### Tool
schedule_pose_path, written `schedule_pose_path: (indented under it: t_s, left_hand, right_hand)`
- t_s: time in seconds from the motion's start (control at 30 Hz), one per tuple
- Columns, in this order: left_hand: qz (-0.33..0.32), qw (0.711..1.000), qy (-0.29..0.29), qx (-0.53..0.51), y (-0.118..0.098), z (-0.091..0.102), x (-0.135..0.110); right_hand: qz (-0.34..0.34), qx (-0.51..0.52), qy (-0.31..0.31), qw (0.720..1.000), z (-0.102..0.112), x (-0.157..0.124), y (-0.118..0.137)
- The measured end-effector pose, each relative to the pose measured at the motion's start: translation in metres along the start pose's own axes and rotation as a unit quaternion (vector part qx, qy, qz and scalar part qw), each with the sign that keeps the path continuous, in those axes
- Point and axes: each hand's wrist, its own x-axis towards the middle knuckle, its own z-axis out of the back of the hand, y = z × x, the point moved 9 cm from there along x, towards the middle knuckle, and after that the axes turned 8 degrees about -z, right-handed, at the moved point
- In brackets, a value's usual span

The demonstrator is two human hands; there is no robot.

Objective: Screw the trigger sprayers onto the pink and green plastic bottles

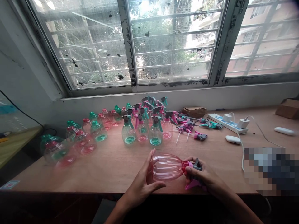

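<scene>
A clear pink spray bottle (pixel 167 167) lies sideways in the air above the table's front edge, its base to the left. My left hand (pixel 144 182) cups the base, fingers behind it and thumb stretched out below. Around the neck, my right hand (pixel 198 175) is closed on the pink and grey trigger sprayer head (pixel 195 165), which sits at the bottle's mouth. Its pink trigger part shows beneath my right fingers. Behind, several spray bottles (pixel 155 133) with sprayer heads stand upright in a group.
Several pink and green bottles without sprayers (pixel 85 143) stand at the left. Loose trigger sprayers (pixel 187 126) lie in a pile right of centre. Beyond are a power strip (pixel 227 123) with plugs and cables, a white device (pixel 233 139) and a cardboard box (pixel 288 108). A window is behind.
</scene>
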Motion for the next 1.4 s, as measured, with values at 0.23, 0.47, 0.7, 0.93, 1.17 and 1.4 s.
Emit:
schedule_pose_path:
  t_s: [0.23, 0.47, 0.7, 0.93, 1.17, 1.4]
  left_hand:
    - [-0.005, 0.999, -0.006, 0.045, 0.0003, 0.0012, -0.0009]
    - [-0.005, 1.0, -0.007, -0.004, 0.0027, 0.0005, 0.0]
    - [0.011, 1.0, 0.001, 0.014, 0.0005, -0.0009, -0.002]
    - [0.0, 1.0, 0.004, 0.018, 0.0003, -0.0012, -0.0007]
    - [-0.001, 1.0, -0.002, 0.028, 0.0011, -0.0026, 0.0002]
    - [0.004, 1.0, -0.009, 0.015, -0.0017, -0.0034, 0.0045]
  right_hand:
    - [0.006, -0.013, 0.005, 1.0, 0.0013, 0.0014, -0.002]
    - [-0.001, -0.014, 0.005, 1.0, -0.0004, -0.0001, -0.0007]
    - [-0.001, -0.002, 0.023, 1.0, -0.0037, -0.0015, -0.0001]
    - [0.003, -0.03, 0.041, 0.999, -0.0035, -0.003, -0.0023]
    - [0.01, -0.024, 0.033, 0.999, -0.0012, -0.0009, -0.0018]
    - [0.01, -0.048, 0.023, 0.999, 0.0017, -0.0009, -0.0033]
